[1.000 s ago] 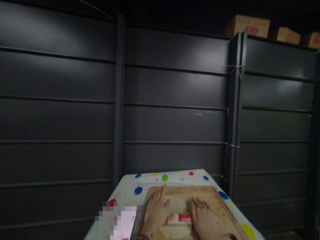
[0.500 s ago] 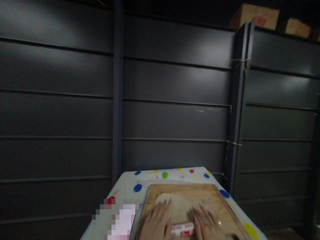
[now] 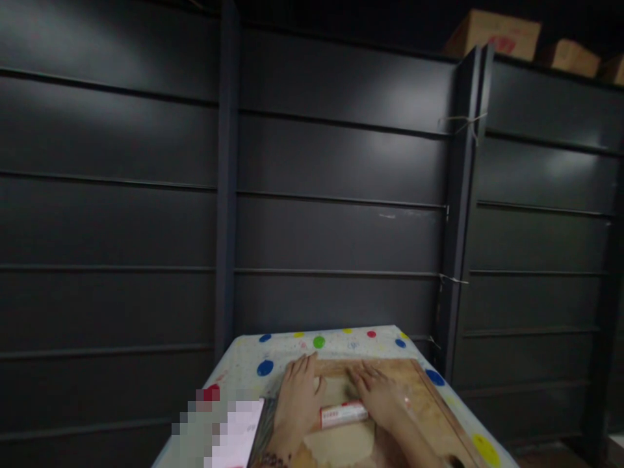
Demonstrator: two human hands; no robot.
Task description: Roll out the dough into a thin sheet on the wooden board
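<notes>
Hands (image 3: 299,403) (image 3: 377,396) flat on roller (image 3: 344,414) — dough (image 3: 341,445) beneath, on board (image 3: 429,409).

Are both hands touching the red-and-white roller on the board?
Touching. The head view shows the left hand and right hand pressed flat on the roller, covering its ends.

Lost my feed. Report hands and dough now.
Left hand and right hand flat on roller. Dough on board. Nothing blocking.

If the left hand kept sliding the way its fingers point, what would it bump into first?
Probably nothing solid soon: the left hand points away along the wooden board, then onto the dotted tablecloth, and only past the table's end the dark wall.
</notes>
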